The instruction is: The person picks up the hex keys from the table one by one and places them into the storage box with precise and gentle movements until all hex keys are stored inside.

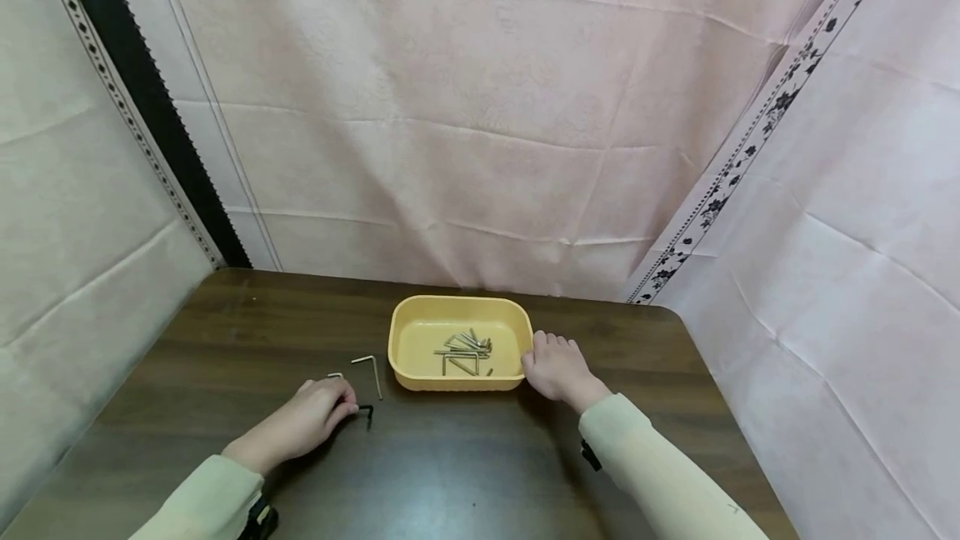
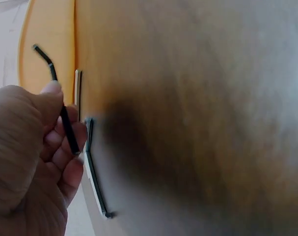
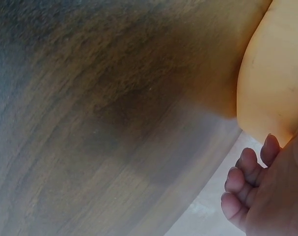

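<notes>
I am sitting at a dark wooden desk with both of my hands resting on it. My left hand is curling its fingers and thumb around a black hex key, pinching the long shank between thumb tip and fingers. In the left wrist view the key's short bent end is sticking up past my thumb, and the key is lifting clear of the desk. Another black hex key is lying flat on the desk just beside my left fingertips. A silver hex key is lying a little beyond my left hand, between it and the tray, and the end of a smaller silver key is showing just above my left knuckles.

My right hand is resting against the near right corner of a yellow plastic tray. Its fingers are loosely bent and touching the tray's outer wall; they are not closing around anything. In the right wrist view my fingertips are lying right beside the tray's rounded corner.

The tray is sitting between my two hands, slightly further from me. A small heap of silver hex keys is lying inside it, toward the side nearer my right hand.
</notes>
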